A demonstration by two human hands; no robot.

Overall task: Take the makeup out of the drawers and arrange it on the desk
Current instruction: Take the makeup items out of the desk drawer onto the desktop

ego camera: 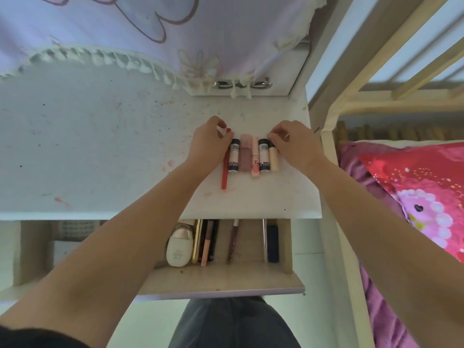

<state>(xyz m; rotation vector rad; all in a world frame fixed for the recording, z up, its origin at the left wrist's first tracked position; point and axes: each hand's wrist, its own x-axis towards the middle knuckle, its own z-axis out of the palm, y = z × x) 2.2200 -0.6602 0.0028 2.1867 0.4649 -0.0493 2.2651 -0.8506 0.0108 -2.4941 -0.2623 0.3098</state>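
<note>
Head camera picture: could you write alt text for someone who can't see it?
Two hands, left hand and right hand, straighten a row of makeup tubes and a red pencil on a white desk. Below, an open drawer still holds more makeup.

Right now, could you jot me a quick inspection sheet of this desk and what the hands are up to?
Surface: white desk, speckled and stained pink.
Job's things: six makeup items in a row on the desk; red pencil leftmost.
Clutter: open drawer holds a cream bottle, pencils and a dark tube.
Grippers: left hand at the red pencil's top; right hand pinching the beige tube.
Cables: nothing seen.
Surroundings: bed with pink bedding on the right, curtain behind.
</note>
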